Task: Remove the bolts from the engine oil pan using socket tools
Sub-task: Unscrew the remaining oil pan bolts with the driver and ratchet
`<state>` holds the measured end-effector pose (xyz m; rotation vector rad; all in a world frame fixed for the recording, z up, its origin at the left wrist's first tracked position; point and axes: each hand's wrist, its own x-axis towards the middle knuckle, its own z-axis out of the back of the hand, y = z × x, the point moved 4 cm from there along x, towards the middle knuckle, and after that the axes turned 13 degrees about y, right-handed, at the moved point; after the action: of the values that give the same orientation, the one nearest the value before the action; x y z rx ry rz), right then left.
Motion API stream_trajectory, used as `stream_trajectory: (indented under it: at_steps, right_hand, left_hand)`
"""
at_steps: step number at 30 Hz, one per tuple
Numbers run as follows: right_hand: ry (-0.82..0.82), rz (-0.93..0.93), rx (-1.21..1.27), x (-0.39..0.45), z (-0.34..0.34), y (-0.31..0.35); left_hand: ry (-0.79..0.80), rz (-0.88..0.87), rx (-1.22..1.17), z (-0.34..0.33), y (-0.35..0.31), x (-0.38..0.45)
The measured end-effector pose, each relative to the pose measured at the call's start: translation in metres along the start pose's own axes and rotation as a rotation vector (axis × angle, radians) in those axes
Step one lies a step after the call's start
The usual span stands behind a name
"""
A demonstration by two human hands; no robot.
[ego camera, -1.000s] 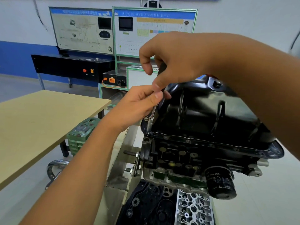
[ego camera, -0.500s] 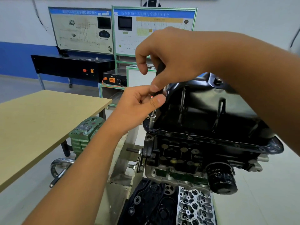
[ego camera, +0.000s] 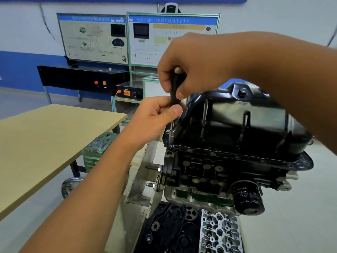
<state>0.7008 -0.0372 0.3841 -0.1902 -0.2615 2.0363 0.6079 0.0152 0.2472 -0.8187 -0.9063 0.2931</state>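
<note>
The black oil pan [ego camera: 237, 123] sits upside down on top of the engine block [ego camera: 209, 172], which is mounted on a stand. A socket driver [ego camera: 174, 92] with a black handle stands upright, and its silver socket [ego camera: 171, 137] sits on a bolt at the pan flange's near left corner. My right hand [ego camera: 193, 64] grips the top of the handle from above. My left hand [ego camera: 156, 117] pinches the lower end of the handle between thumb and fingers. Several more bolts [ego camera: 212, 153] line the front flange.
A tan table [ego camera: 45, 143] stands to the left, with a green gearbox [ego camera: 98, 148] beside the stand. A black oil filter [ego camera: 248, 199] sticks out of the block. A cylinder head [ego camera: 218, 232] and black cover [ego camera: 169, 230] lie below. Training panels [ego camera: 138, 37] line the back wall.
The driver has come more upright and its black handle now shows between my hands. My right hand has shifted up on the handle; the socket stays at the same corner bolt.
</note>
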Motion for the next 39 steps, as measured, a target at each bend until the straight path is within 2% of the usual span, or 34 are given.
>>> stream_trajectory:
  at_steps: [3,5,9,10,12,15,21,24,27,29,32,37,39]
  right_hand:
    - [0.07,-0.118,0.062,0.008,-0.005,-0.009]
    - [0.102,-0.116,0.115,0.009,-0.005,-0.011]
    - [0.091,-0.03,0.091,0.0,-0.002,0.0]
    - [0.074,-0.033,0.113,-0.002,-0.001,0.001]
    - [0.02,-0.098,0.086,0.001,-0.002,-0.002]
    - [0.06,-0.214,0.054,0.007,-0.005,-0.01]
    - [0.033,-0.058,0.069,0.0,0.0,-0.001]
    - [-0.041,-0.083,0.016,0.002,-0.002,-0.006]
    - [0.027,-0.185,0.017,0.006,-0.007,-0.018]
    - [0.063,-0.15,0.162,0.006,-0.006,-0.02]
    - [0.091,-0.039,0.171,0.003,-0.002,-0.019]
    - [0.075,-0.059,0.25,0.004,-0.004,-0.024]
    - [0.071,-0.074,0.257,0.007,-0.006,-0.024]
  left_hand:
    - [-0.113,0.037,0.066,0.002,0.0,0.004]
    - [-0.145,0.06,0.083,0.001,-0.001,0.006]
    - [0.021,0.031,-0.009,-0.004,-0.003,0.003]
    - [0.021,0.036,-0.019,-0.003,-0.005,0.002]
    - [-0.066,0.027,0.002,0.001,-0.007,0.003]
    - [-0.18,0.052,0.061,0.004,-0.006,0.004]
    - [-0.008,0.082,-0.021,0.002,-0.001,0.006]
    - [-0.128,0.065,0.024,0.006,-0.001,0.008]
    - [-0.217,0.078,0.056,0.005,0.0,0.011]
    - [-0.161,0.083,0.043,0.001,0.002,0.011]
    - [-0.002,0.059,-0.039,-0.002,0.003,0.01]
    - [-0.164,0.048,0.005,0.003,0.004,0.013]
    - [-0.177,0.034,-0.001,0.004,0.005,0.014]
